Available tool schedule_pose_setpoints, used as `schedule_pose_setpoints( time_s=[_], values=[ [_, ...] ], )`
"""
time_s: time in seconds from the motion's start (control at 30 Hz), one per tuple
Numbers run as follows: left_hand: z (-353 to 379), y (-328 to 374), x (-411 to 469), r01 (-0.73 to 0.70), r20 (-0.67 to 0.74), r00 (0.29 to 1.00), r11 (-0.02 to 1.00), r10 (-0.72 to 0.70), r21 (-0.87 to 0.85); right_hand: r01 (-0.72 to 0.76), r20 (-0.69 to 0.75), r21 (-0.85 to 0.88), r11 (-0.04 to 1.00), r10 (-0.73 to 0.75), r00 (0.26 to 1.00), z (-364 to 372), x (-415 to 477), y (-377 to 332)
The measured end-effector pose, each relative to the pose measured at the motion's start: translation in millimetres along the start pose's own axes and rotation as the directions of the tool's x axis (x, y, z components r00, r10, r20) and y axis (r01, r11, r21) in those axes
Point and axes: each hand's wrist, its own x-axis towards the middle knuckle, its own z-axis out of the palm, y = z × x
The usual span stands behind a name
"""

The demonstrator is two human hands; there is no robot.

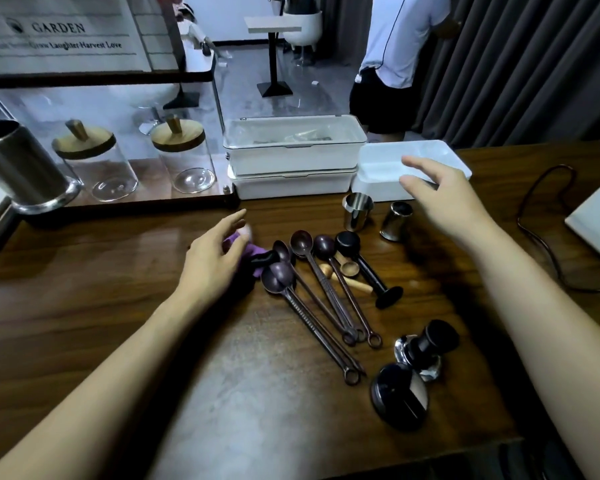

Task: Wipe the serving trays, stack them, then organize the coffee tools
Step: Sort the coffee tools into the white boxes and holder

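Dark wooden table (84, 271) before grey curtains (516, 64), left hand (215, 259) open on purple cloth (253, 251), right hand (437, 195) spread open over white trays (378, 168), spoons (326, 289) between them

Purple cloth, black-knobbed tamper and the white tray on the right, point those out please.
purple cloth (250, 251): head view, on the exposed fold at its right side.
black-knobbed tamper (439, 336): head view, on its black knob.
white tray (381, 164): head view, on its bare left part.

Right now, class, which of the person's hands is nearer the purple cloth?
Left. The left hand is at the purple cloth, its fingers overlapping it. The right hand is up at the white tray, on the far side of the spoons.
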Motion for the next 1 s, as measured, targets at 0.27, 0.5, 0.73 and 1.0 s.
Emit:
schedule_pose_setpoints(
  time_s=[0.27,0.5,0.73,1.0],
  values=[
    [16,10,-26,-0.005,-0.005,1.000,0.990,0.006,0.141,0.014,0.107,0.021,1.000,-0.016,0.994,-10,-27,11],
    [12,8,-46,-0.046,0.107,0.994,0.965,0.019,0.258,0.026,0.232,0.010,1.000,-0.028,0.972,-13,-56,15],
    [6,2,-65,-0.021,0.130,0.991,0.925,-0.031,0.379,-0.008,0.279,0.040,0.999,-0.003,0.960,-12,-78,23],
    [-3,-21,-75,-0.009,0.204,0.977,0.938,-0.066,0.345,0.010,0.294,-0.012,1.000,-0.006,0.956,-4,-93,15]
  ],
)
